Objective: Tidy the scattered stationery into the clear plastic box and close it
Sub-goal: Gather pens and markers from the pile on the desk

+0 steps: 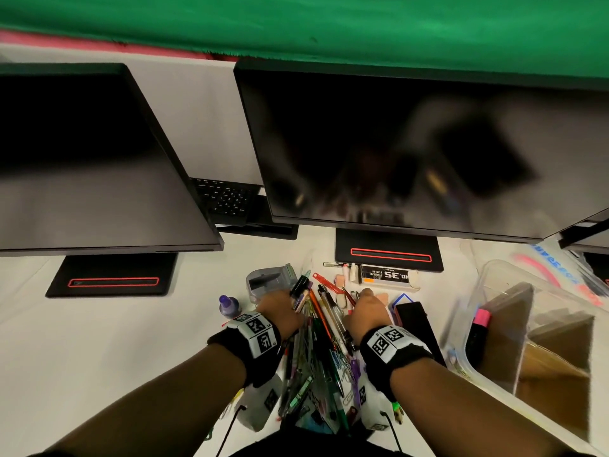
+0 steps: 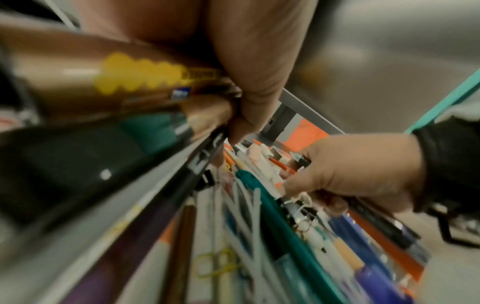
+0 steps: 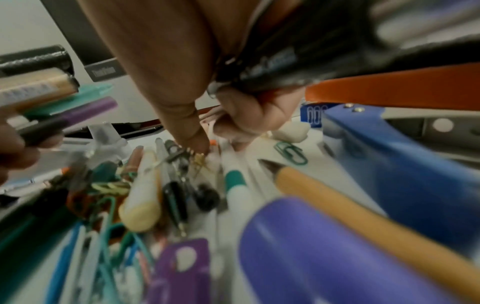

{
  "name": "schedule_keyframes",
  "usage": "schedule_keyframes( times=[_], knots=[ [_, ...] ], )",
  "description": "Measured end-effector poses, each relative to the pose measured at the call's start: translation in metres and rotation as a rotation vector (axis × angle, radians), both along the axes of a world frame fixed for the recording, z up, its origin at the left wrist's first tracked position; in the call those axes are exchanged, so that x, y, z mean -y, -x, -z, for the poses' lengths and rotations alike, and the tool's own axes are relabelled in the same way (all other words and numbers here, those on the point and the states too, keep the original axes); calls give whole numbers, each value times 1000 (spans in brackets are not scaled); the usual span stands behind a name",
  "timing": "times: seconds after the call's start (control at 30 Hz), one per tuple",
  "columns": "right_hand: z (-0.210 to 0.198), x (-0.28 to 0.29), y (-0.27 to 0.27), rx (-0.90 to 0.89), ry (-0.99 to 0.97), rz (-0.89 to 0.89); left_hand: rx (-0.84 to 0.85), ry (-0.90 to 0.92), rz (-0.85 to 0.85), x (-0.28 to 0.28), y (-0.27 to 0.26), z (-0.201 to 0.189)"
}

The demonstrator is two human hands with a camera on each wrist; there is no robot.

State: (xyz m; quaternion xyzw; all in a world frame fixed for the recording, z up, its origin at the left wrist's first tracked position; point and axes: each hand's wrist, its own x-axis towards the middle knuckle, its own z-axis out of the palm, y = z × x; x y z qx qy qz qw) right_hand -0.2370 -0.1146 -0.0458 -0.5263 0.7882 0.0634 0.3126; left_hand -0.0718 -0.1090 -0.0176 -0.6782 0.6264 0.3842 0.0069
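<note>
A heap of pens, markers and pencils [image 1: 316, 351] lies on the white table between my hands. My left hand [image 1: 290, 301] grips a bunch of markers [image 2: 145, 82] at the heap's left side, fingers curled round them. On the right side of the heap my right hand [image 1: 362, 303] curls round a black marker [image 3: 272, 59] and an orange pen [image 3: 389, 90]. The clear plastic box [image 1: 487, 285] stands open at the right, with brown dividers and a pink highlighter [image 1: 481, 318] inside. Loose paper clips [image 1: 346, 364] lie among the pens.
Two dark monitors [image 1: 395, 143] on black stands [image 1: 389, 252] close off the back. A grey tape dispenser [image 1: 267, 280], a purple bottle [image 1: 229, 305], a staples box [image 1: 387, 276], erasers and a black case [image 1: 415, 321] ring the heap.
</note>
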Motion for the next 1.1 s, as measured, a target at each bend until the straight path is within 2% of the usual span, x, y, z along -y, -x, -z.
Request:
schedule_keyframes(
  times=[0.27, 0.43, 0.57, 0.7, 0.83, 1.0, 1.1],
  knots=[
    [-8, -2, 15, 32, -9, -65, -324, -126, -166, 1, -9, 3],
    [-16, -2, 27, 221, 82, 27, -452, -149, -238, 0, -12, -2],
    [-27, -6, 31, 463, 80, 92, -531, -152, -257, -1, -10, -8],
    [-35, -17, 34, 527, 34, 80, -522, -133, -285, -1, -4, -13],
    [-33, -25, 34, 455, 34, 9, -538, -110, -282, -9, 0, -20],
    [-26, -29, 10, 214, 85, -175, -474, -83, -372, -21, -17, -17],
    [-18, -21, -7, 61, 117, -212, -491, -103, -417, -27, -33, -16]
  ],
)
